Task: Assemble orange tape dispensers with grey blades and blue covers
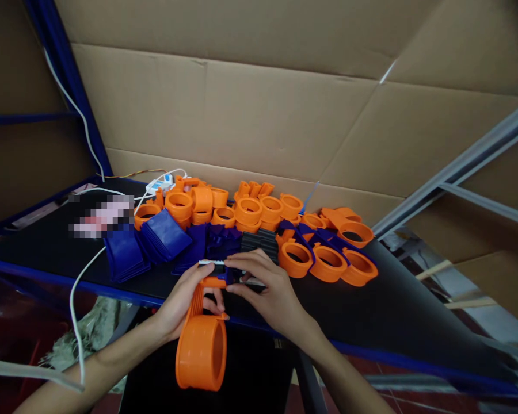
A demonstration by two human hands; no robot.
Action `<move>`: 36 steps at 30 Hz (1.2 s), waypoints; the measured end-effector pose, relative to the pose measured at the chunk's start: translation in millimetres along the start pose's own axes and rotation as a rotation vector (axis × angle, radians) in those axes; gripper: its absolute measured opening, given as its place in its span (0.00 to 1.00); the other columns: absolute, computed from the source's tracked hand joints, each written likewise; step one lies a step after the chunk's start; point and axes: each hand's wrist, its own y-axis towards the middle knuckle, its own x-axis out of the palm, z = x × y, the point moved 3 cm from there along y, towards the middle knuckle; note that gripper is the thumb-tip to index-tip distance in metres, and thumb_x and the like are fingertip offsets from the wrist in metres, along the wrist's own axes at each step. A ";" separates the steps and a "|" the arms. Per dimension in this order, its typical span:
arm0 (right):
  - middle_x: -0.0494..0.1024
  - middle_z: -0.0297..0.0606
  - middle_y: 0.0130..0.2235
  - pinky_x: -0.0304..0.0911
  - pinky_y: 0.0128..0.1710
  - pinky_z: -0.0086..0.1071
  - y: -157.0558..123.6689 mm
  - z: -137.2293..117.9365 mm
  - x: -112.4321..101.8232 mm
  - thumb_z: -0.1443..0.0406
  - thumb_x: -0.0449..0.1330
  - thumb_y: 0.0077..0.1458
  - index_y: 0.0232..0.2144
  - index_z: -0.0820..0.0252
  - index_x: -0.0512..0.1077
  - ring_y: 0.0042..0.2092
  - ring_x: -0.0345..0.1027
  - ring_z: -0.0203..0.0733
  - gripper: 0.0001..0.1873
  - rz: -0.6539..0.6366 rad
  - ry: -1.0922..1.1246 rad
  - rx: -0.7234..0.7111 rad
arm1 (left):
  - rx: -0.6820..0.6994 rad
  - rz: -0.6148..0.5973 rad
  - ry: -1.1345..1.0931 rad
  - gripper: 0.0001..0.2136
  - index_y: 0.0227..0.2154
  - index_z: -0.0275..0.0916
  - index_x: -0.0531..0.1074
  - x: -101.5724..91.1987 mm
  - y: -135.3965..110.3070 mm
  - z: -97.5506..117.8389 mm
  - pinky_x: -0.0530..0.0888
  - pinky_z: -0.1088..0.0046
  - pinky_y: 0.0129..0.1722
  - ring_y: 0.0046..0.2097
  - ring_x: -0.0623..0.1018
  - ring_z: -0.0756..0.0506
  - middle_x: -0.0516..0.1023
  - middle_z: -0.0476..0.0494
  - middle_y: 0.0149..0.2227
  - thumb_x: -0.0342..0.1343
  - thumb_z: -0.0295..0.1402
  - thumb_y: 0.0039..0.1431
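My left hand (185, 296) is closed around an orange tape dispenser (202, 351), its big ring hanging down below the hand. A white toothed strip (211, 263) runs along the dispenser's upper end, by my left thumb. My right hand (270, 287) pinches a small dark blue part (229, 275) at the dispenser's right end, between thumb and fingers. A dark piece partly shows under the right fingers; its shape is hidden. Just beyond the hands lie black ribbed pieces (261, 244) and dark blue plastic parts (224, 238).
Orange dispenser bodies (248, 210) are stacked along the back of the black table (397, 310). More with blue parts (328, 261) lie to the right. Blue flat sheets (166, 233) are piled at left, near a white cable (74, 299) and power strip (159, 184). Cardboard (242, 109) walls the back.
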 end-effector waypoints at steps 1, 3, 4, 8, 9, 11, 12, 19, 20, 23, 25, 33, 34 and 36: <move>0.78 0.42 0.50 0.69 0.50 0.43 -0.5 -0.6 -0.5 0.66 0.67 0.55 0.50 0.51 0.76 0.52 0.69 0.47 0.19 0.008 -0.019 -0.022 | -0.003 0.002 0.007 0.13 0.42 0.39 0.64 0.3 -0.4 0.1 0.79 0.66 0.29 0.22 0.78 0.46 0.77 0.47 0.22 0.54 0.43 0.63; 0.78 0.42 0.50 0.68 0.52 0.45 -2.1 -1.2 -1.1 0.66 0.68 0.55 0.50 0.52 0.76 0.51 0.70 0.47 0.19 0.015 -0.027 -0.058 | -0.009 -0.006 0.026 0.13 0.42 0.40 0.64 1.3 -1.2 0.5 0.79 0.66 0.27 0.22 0.78 0.45 0.77 0.47 0.22 0.53 0.43 0.63; 0.78 0.43 0.50 0.69 0.51 0.45 -3.2 -1.1 -1.1 0.66 0.68 0.55 0.50 0.52 0.76 0.51 0.70 0.47 0.19 0.019 -0.021 -0.071 | -0.014 -0.013 0.033 0.13 0.42 0.39 0.64 1.8 -1.6 0.8 0.79 0.67 0.26 0.22 0.78 0.45 0.78 0.46 0.22 0.53 0.43 0.64; 0.79 0.44 0.48 0.70 0.49 0.44 -7.3 0.7 0.5 0.65 0.68 0.55 0.50 0.53 0.75 0.50 0.72 0.48 0.19 0.030 -0.003 -0.101 | -0.050 -0.033 0.033 0.13 0.40 0.39 0.64 2.6 -2.1 1.6 0.78 0.69 0.24 0.22 0.79 0.44 0.79 0.43 0.23 0.53 0.44 0.63; 0.79 0.45 0.48 0.70 0.49 0.45 -7.9 1.4 1.3 0.65 0.68 0.55 0.50 0.54 0.75 0.50 0.72 0.48 0.19 0.030 -0.007 -0.107 | -0.059 -0.032 0.028 0.13 0.41 0.40 0.64 2.3 -2.0 1.8 0.78 0.68 0.24 0.22 0.79 0.44 0.79 0.44 0.23 0.53 0.44 0.63; 0.79 0.45 0.48 0.70 0.49 0.45 -8.5 2.8 2.5 0.66 0.68 0.55 0.51 0.54 0.75 0.49 0.72 0.48 0.19 0.035 -0.017 -0.119 | -0.052 -0.045 0.019 0.12 0.41 0.40 0.64 1.8 -1.9 2.6 0.79 0.66 0.26 0.23 0.79 0.45 0.78 0.45 0.23 0.53 0.43 0.63; 0.79 0.45 0.48 0.70 0.50 0.46 -8.7 3.6 2.9 0.66 0.68 0.55 0.50 0.54 0.75 0.49 0.73 0.48 0.20 0.042 -0.020 -0.123 | -0.037 -0.057 0.013 0.11 0.42 0.40 0.64 1.6 -1.9 3.2 0.79 0.65 0.27 0.23 0.79 0.45 0.78 0.45 0.24 0.54 0.41 0.63; 0.80 0.47 0.48 0.72 0.48 0.46 -14.3 5.8 4.5 0.68 0.68 0.54 0.47 0.55 0.75 0.49 0.74 0.49 0.17 0.069 -0.016 -0.134 | 0.035 -0.071 0.095 0.12 0.41 0.40 0.65 0.0 -1.5 -1.7 0.79 0.65 0.28 0.23 0.76 0.47 0.76 0.50 0.23 0.57 0.30 0.54; 0.80 0.47 0.48 0.72 0.47 0.46 -15.3 6.0 4.7 0.68 0.68 0.55 0.48 0.56 0.75 0.50 0.74 0.49 0.17 0.068 -0.020 -0.138 | 0.055 -0.062 0.108 0.11 0.39 0.40 0.65 -0.3 -0.9 -3.3 0.79 0.66 0.28 0.22 0.76 0.48 0.75 0.52 0.22 0.57 0.30 0.54; 0.79 0.46 0.49 0.72 0.47 0.45 -16.9 6.8 4.8 0.69 0.68 0.55 0.49 0.55 0.74 0.50 0.73 0.48 0.19 0.063 -0.036 -0.163 | 0.119 -0.062 0.134 0.08 0.36 0.41 0.63 -0.6 0.2 -7.9 0.79 0.67 0.28 0.21 0.74 0.49 0.71 0.55 0.20 0.56 0.30 0.55; 0.79 0.46 0.49 0.72 0.47 0.45 -16.4 7.0 4.2 0.69 0.68 0.54 0.50 0.55 0.74 0.50 0.73 0.48 0.20 0.053 -0.060 -0.182 | 0.147 -0.072 0.133 0.08 0.36 0.41 0.62 -0.7 0.3 -9.7 0.79 0.68 0.28 0.21 0.72 0.51 0.70 0.57 0.19 0.55 0.30 0.56; 0.78 0.45 0.51 0.72 0.45 0.44 -16.0 -3.6 -1.7 0.68 0.65 0.57 0.48 0.53 0.75 0.48 0.72 0.47 0.16 -0.011 -0.201 -0.213 | 0.160 -0.127 0.158 0.09 0.37 0.41 0.63 -0.5 -1.0 -7.8 0.80 0.65 0.31 0.21 0.71 0.52 0.70 0.58 0.20 0.57 0.33 0.57; 0.78 0.45 0.51 0.73 0.45 0.44 -17.0 -4.9 -2.0 0.68 0.65 0.57 0.49 0.53 0.75 0.48 0.72 0.47 0.16 -0.020 -0.218 -0.211 | 0.155 -0.129 0.161 0.09 0.37 0.41 0.63 -0.5 -1.1 -7.9 0.80 0.65 0.32 0.21 0.71 0.52 0.71 0.57 0.20 0.58 0.33 0.57; 0.78 0.45 0.51 0.72 0.45 0.44 -18.8 -6.1 -1.6 0.69 0.65 0.58 0.49 0.53 0.74 0.48 0.72 0.48 0.16 -0.029 -0.237 -0.207 | 0.161 -0.119 0.174 0.09 0.37 0.42 0.63 -0.9 -1.3 -8.2 0.80 0.66 0.32 0.21 0.72 0.52 0.71 0.57 0.20 0.59 0.32 0.57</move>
